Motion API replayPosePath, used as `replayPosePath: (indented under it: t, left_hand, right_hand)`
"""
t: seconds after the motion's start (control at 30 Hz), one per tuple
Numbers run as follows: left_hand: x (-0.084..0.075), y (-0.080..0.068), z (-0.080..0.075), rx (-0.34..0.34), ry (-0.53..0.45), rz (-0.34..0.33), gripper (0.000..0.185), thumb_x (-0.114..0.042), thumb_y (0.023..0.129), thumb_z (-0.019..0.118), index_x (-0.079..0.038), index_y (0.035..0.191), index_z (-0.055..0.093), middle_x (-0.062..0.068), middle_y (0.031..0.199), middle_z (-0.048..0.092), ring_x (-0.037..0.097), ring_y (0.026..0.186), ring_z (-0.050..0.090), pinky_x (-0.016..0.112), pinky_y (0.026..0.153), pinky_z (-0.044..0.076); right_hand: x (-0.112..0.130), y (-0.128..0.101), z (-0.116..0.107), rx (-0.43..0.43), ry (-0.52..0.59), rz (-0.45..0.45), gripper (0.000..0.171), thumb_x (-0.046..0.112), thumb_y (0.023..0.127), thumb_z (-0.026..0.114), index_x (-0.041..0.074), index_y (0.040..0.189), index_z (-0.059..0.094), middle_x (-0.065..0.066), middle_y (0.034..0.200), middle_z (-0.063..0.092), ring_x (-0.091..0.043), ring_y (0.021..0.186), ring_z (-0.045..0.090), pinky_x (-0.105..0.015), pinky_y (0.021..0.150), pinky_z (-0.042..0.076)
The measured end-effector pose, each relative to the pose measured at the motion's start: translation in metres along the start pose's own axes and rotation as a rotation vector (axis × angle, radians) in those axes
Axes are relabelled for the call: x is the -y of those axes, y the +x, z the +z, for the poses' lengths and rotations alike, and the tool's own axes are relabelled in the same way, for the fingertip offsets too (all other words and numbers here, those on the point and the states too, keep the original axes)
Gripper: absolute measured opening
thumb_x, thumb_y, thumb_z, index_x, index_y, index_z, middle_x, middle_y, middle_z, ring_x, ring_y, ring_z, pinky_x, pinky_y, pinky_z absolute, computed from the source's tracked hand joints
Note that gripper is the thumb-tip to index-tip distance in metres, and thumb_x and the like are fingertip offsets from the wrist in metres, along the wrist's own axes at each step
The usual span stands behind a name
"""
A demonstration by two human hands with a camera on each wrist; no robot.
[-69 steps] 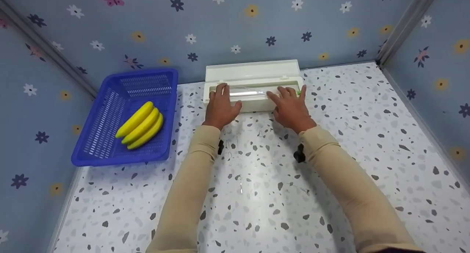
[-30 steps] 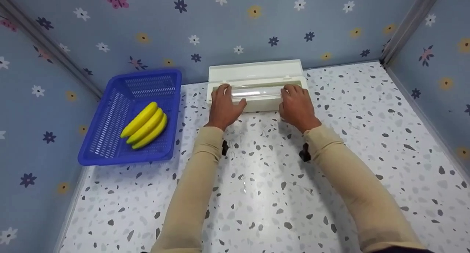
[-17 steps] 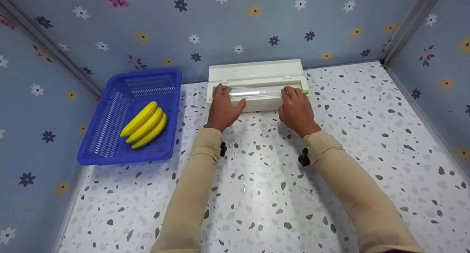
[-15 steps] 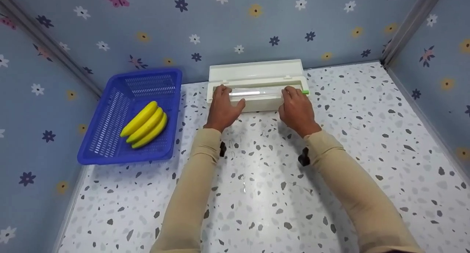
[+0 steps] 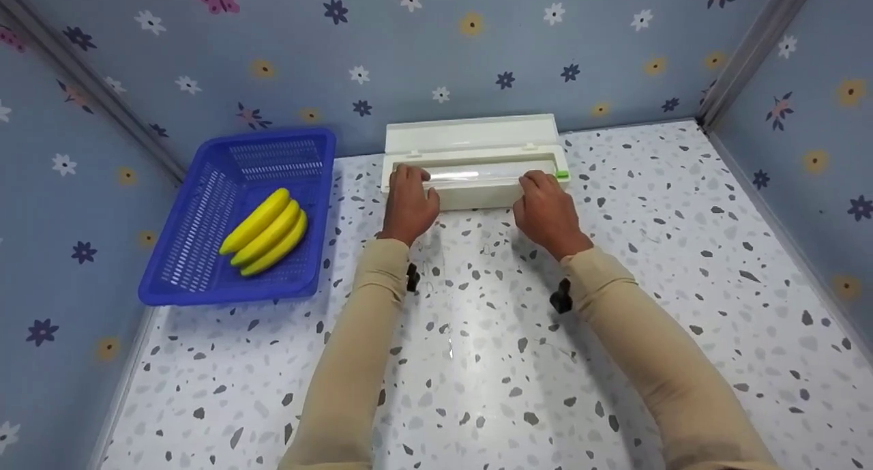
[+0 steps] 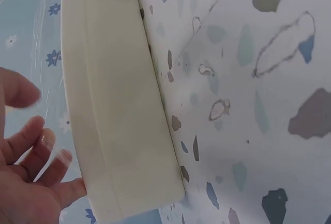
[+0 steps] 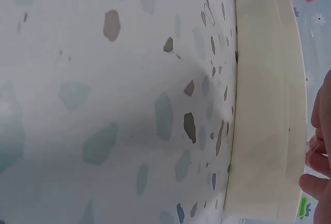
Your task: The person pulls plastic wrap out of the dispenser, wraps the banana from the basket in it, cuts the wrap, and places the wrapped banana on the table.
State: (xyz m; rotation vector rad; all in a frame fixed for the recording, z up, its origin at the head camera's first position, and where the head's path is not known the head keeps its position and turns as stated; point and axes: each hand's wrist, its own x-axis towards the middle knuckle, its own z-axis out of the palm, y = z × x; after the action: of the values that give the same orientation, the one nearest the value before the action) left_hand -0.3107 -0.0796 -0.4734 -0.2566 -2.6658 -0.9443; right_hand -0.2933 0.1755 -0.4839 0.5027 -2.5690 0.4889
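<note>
A cream plastic wrap dispenser (image 5: 481,198) stands against the back wall, its lid (image 5: 470,134) tipped back. Inside lies a shiny roll of plastic wrap (image 5: 470,174). My left hand (image 5: 409,207) is at the box's left end, fingers bent over the front rim, thumb apart. In the left wrist view, the fingertips (image 6: 46,138) look glossy with clear film. My right hand (image 5: 545,211) is at the right end, its fingers curled, pinching the clear wrap near the front rim. A green slider (image 5: 562,174) shows beside it. Most of the film's edge is too transparent to trace.
A blue plastic basket (image 5: 153,282) with a bunch of bananas (image 5: 266,231) inside stands left of the box. The speckled tabletop (image 5: 491,388) meets flower-patterned walls (image 5: 470,61) at the back and both sides.
My right hand's spread fingers have curled at the right end of the box. Both hands have come slightly toward me from the roll. The basket and bananas stay put.
</note>
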Motion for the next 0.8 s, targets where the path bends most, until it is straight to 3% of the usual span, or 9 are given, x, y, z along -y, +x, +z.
replayPosePath:
  t: [0.17,0.37,0.57,0.8]
  left_hand:
    - [0.002,-0.002,0.002,-0.006,0.059,0.037,0.016,0.002,0.095,0.053,-0.001,0.111,0.057,0.016,0.110,0.052,0.030,0.108,0.051,0.040,0.094,0.045]
    - [0.006,-0.005,0.002,-0.012,0.073,0.031,0.024,-0.001,0.099,0.056,-0.003,0.123,0.059,0.017,0.114,0.055,0.031,0.112,0.052,0.040,0.097,0.045]
    - [0.009,-0.006,0.002,-0.016,0.020,0.046,0.022,-0.004,0.101,0.057,-0.003,0.117,0.071,0.015,0.101,0.054,0.029,0.100,0.052,0.039,0.088,0.046]
    - [0.012,-0.009,0.001,-0.043,-0.034,0.053,0.019,-0.008,0.101,0.058,-0.006,0.109,0.076,0.011,0.095,0.052,0.025,0.093,0.051,0.037,0.084,0.044]
  right_hand:
    - [0.000,-0.002,0.003,0.004,0.017,0.045,0.030,0.004,0.090,0.058,-0.008,0.116,0.067,-0.017,0.118,0.064,-0.035,0.109,0.060,-0.051,0.084,0.054]
    - [-0.001,0.000,0.003,-0.041,0.019,0.055,0.021,0.004,0.094,0.057,-0.006,0.108,0.070,-0.017,0.109,0.067,-0.033,0.101,0.063,-0.046,0.084,0.055]
    - [-0.001,0.002,0.001,-0.079,0.033,0.069,0.015,0.005,0.097,0.058,-0.005,0.101,0.069,-0.016,0.100,0.067,-0.032,0.095,0.064,-0.045,0.083,0.056]
    - [-0.001,0.003,0.000,-0.069,0.036,0.091,0.009,0.005,0.096,0.060,-0.002,0.096,0.066,-0.014,0.092,0.064,-0.031,0.086,0.061,-0.045,0.073,0.054]
